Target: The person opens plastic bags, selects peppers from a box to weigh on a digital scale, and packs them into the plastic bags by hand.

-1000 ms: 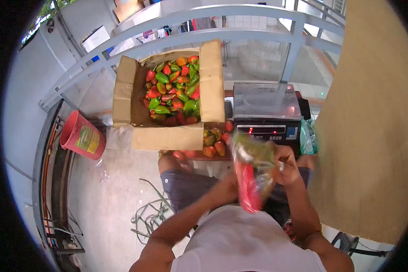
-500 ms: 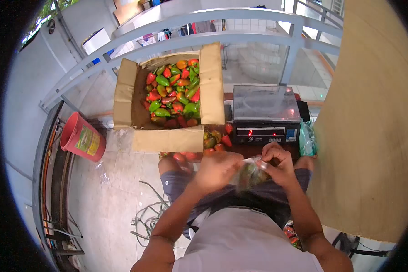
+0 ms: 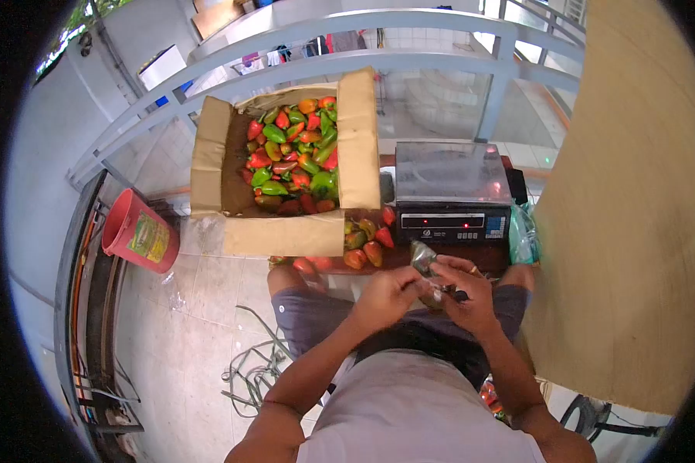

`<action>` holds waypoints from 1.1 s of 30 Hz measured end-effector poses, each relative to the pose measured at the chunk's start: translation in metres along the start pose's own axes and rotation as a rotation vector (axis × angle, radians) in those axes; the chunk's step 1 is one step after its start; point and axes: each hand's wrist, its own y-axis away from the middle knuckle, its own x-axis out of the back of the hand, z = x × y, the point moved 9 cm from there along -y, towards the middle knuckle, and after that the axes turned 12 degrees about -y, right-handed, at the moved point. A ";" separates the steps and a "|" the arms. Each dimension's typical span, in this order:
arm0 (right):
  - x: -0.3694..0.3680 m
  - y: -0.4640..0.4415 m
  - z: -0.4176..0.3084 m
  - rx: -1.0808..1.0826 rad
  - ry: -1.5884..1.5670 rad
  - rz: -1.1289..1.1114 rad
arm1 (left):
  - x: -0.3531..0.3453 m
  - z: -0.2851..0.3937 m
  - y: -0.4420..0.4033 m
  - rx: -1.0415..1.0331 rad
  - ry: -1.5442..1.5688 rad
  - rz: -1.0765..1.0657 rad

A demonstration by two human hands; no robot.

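Observation:
Above my lap, my left hand (image 3: 386,298) pinches the gathered plastic of a clear bag (image 3: 422,258) with peppers inside. My right hand (image 3: 467,295) closes on the same bag from the right, fingers bent around its neck. Part of the bag is hidden by my fingers. Loose red and green peppers (image 3: 373,253) lie on the dark red table (image 3: 483,258) just beyond my left hand. Behind my right hand stands a digital scale (image 3: 453,185), its plate bare. An open cardboard box (image 3: 286,234) full of red and green peppers is at the upper left.
A red bucket (image 3: 140,231) stands on the floor at left. Green straps (image 3: 253,376) lie tangled on the tiles. A green plastic bag (image 3: 523,235) hangs right of the scale. A railing (image 3: 440,65) runs behind, and a large tan board (image 3: 625,231) fills the right.
The bag of peppers, swung upright and blurred earlier, is now smaller in view between my hands. My left hand has come back toward my right hand, lower than half a second ago.

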 end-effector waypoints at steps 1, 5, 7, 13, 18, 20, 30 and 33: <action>0.000 0.004 -0.010 0.183 0.206 0.040 | -0.015 -0.024 0.001 0.275 0.287 -0.126; -0.001 0.001 0.000 0.116 0.216 0.297 | -0.025 -0.049 -0.013 0.341 0.584 -0.030; 0.000 0.009 0.029 -0.044 0.148 0.417 | -0.017 -0.042 -0.019 0.095 0.426 0.144; -0.024 0.039 0.108 -0.555 -0.797 0.667 | -0.008 0.018 -0.002 -0.255 -0.235 0.450; -0.037 0.041 0.107 -0.562 -1.084 0.785 | -0.016 0.034 -0.001 -0.423 -0.484 0.502; -0.039 0.046 0.114 -0.540 -1.126 0.763 | -0.019 0.037 -0.001 -0.439 -0.531 0.495; -0.022 0.044 0.068 -0.759 -0.983 0.326 | -0.012 0.031 -0.004 -0.493 -0.339 0.458; -0.014 0.042 0.064 -0.660 -0.774 0.214 | -0.020 0.051 0.006 -0.567 -0.446 0.393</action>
